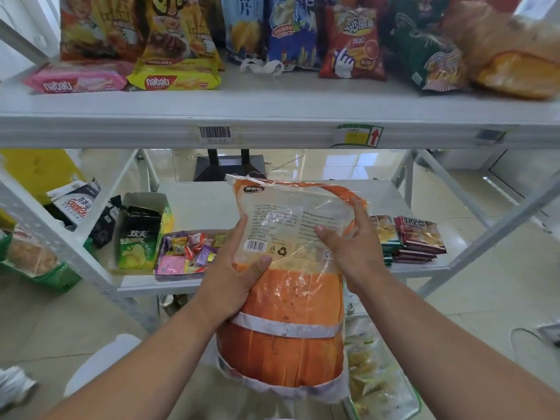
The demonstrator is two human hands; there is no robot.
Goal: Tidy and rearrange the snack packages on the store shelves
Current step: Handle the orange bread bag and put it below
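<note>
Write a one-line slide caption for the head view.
Both hands, left and right, hold a large orange-and-clear plastic snack bag before white metal shelves.

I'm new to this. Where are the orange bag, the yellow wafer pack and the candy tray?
orange bag (288,301): head view, orange middle panel.
yellow wafer pack (174,77): head view, front face.
candy tray (169,272): head view, near rim.

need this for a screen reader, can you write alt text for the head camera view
Two bare hands, left hand and right hand, hold a large orange snack bag upright before white store shelves. The upper shelf carries chip bags and two nabati packs; the lower holds a candy tray.
</note>
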